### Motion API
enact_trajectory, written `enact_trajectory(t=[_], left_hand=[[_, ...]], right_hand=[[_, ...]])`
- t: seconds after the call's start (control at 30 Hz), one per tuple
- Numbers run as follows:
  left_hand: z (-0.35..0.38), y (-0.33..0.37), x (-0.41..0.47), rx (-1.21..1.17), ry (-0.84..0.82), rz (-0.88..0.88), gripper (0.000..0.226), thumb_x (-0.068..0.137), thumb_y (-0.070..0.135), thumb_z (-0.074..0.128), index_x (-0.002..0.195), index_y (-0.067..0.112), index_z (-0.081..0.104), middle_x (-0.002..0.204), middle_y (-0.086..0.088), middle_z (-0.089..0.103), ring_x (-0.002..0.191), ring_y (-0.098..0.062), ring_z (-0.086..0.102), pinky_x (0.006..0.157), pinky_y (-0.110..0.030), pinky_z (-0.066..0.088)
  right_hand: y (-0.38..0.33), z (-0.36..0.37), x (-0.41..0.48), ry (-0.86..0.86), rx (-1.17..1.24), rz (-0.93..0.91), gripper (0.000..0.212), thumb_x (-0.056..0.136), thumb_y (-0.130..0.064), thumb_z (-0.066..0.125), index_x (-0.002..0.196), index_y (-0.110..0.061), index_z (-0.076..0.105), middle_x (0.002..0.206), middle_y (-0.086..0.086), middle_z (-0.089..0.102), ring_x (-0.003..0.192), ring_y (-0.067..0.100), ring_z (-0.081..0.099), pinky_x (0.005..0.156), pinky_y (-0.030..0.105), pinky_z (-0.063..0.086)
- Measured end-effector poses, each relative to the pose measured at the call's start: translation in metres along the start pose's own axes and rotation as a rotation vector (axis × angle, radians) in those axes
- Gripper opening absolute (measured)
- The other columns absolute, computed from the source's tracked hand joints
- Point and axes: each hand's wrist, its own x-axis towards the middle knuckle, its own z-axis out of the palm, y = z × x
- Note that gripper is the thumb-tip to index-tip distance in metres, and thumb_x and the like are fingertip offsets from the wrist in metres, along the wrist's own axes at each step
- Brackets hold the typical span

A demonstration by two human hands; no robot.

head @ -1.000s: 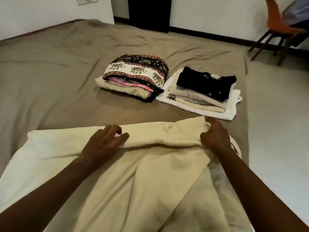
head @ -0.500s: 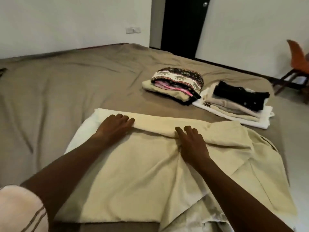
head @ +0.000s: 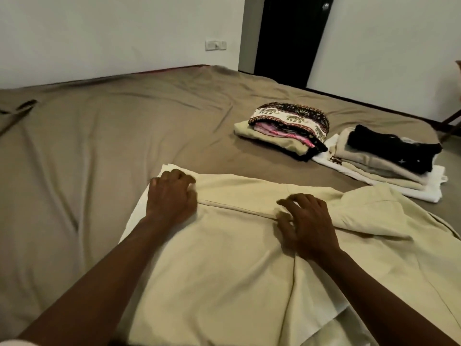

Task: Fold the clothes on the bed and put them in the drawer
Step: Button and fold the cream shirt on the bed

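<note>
Elephant-print pile (head: 287, 123) and black-topped pile (head: 385, 156) sit folded on the bed (head: 99, 146), drawer unseen — I'm mid-fold on the cream garment (head: 224, 270), right hand (head: 308, 227) spread, pressing its hem, left hand (head: 172, 196) curled on its corner, grip unclear

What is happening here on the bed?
A person is folding a cream garment spread on the bed. The left hand rests on its far left corner; the right hand presses on the folded edge. Further back on the right lie two folded stacks, one topped by an elephant-print cloth, one by a black garment.
</note>
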Motion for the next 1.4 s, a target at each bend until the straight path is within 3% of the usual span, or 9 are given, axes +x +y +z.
enact_trajectory(t=[0.13, 0.23, 0.37, 0.53, 0.67, 0.8, 1.1, 1.3, 1.4], left_hand=[[0.025, 0.021, 0.022, -0.182, -0.287, 0.108, 0.072, 0.094, 0.07, 0.019, 0.15, 0.033, 0.045, 0.158, 0.001, 0.044, 0.148, -0.024, 0.037, 0.118, -0.051, 0.03], [0.045, 0.019, 0.032, -0.101, -0.491, -0.101, 0.076, 0.097, 0.075, 0.012, 0.162, 0.037, 0.018, 0.172, 0.004, 0.012, 0.158, -0.023, 0.008, 0.126, -0.053, 0.005], [0.051, 0.047, 0.024, 0.038, -0.435, -0.225, 0.08, 0.099, 0.072, 0.012, 0.164, 0.026, 0.013, 0.172, -0.01, 0.003, 0.159, -0.031, -0.001, 0.124, -0.059, -0.003], [0.053, 0.142, 0.003, -0.07, -0.321, 0.236, 0.094, 0.085, 0.077, -0.002, 0.163, 0.028, 0.019, 0.173, -0.004, 0.003, 0.159, -0.023, -0.002, 0.126, -0.053, -0.003], [0.068, 0.211, 0.021, -0.217, -0.436, 0.328, 0.091, 0.087, 0.084, 0.006, 0.163, 0.034, 0.015, 0.173, 0.002, 0.003, 0.159, -0.018, -0.003, 0.127, -0.05, 0.001], [0.092, 0.234, 0.027, -0.13, -0.553, 0.266, 0.077, 0.099, 0.072, 0.014, 0.164, 0.031, 0.01, 0.173, 0.002, -0.001, 0.159, -0.018, -0.005, 0.127, -0.049, -0.004], [0.103, 0.235, 0.003, 0.0, -0.412, 0.262, 0.094, 0.082, 0.073, -0.016, 0.164, 0.033, 0.007, 0.173, 0.001, 0.0, 0.159, -0.016, -0.002, 0.126, -0.049, -0.001], [0.093, 0.257, 0.04, -0.148, -0.19, 0.096, 0.051, 0.099, 0.066, 0.034, 0.128, 0.035, 0.061, 0.139, -0.001, 0.057, 0.127, -0.025, 0.052, 0.106, -0.049, 0.034], [0.107, 0.279, 0.079, -0.29, -0.18, 0.053, 0.033, 0.102, 0.049, 0.046, 0.117, 0.033, 0.07, 0.13, -0.002, 0.061, 0.119, -0.027, 0.056, 0.1, -0.046, 0.037]], right_hand=[[-0.011, 0.01, 0.015, -0.275, 0.041, 0.124, 0.074, 0.095, -0.07, 0.012, 0.153, -0.036, 0.043, 0.16, -0.002, 0.04, 0.149, 0.024, 0.032, 0.118, 0.048, 0.025], [0.011, 0.019, 0.016, -0.525, -0.022, 0.314, 0.091, 0.084, -0.083, -0.01, 0.162, -0.043, 0.014, 0.173, -0.005, 0.009, 0.159, 0.027, 0.003, 0.124, 0.058, 0.001], [0.054, 0.006, 0.002, -0.479, -0.052, 0.525, 0.072, 0.099, -0.071, 0.006, 0.163, -0.039, 0.018, 0.173, -0.005, 0.007, 0.16, 0.024, -0.001, 0.125, 0.056, -0.005], [0.104, -0.019, -0.017, -0.017, -0.094, 0.61, 0.071, 0.099, -0.062, 0.014, 0.147, -0.025, 0.051, 0.153, 0.002, 0.049, 0.145, 0.024, 0.037, 0.121, 0.053, 0.022], [0.167, -0.027, -0.016, -0.368, -0.228, 0.528, 0.065, 0.105, -0.062, 0.01, 0.159, -0.035, 0.03, 0.169, -0.004, 0.025, 0.158, 0.025, 0.013, 0.124, 0.057, 0.003], [0.212, -0.039, -0.017, -0.557, -0.315, 0.741, 0.075, 0.099, -0.072, 0.006, 0.162, -0.035, 0.021, 0.173, -0.002, 0.008, 0.159, 0.034, 0.001, 0.123, 0.062, -0.006], [0.225, -0.058, 0.026, -0.007, 0.068, 1.163, 0.066, 0.103, -0.061, 0.03, 0.138, -0.01, 0.055, 0.141, 0.017, 0.057, 0.134, 0.039, 0.048, 0.112, 0.052, 0.029], [0.259, -0.051, 0.041, -0.163, 0.223, 1.16, 0.05, 0.078, -0.048, 0.063, 0.117, -0.017, 0.059, 0.122, 0.006, 0.068, 0.115, 0.033, 0.064, 0.103, 0.049, 0.049], [0.278, -0.039, 0.048, -0.184, 0.297, 1.179, 0.057, 0.063, -0.048, 0.068, 0.109, -0.015, 0.063, 0.108, 0.005, 0.072, 0.102, 0.032, 0.068, 0.097, 0.047, 0.055]])
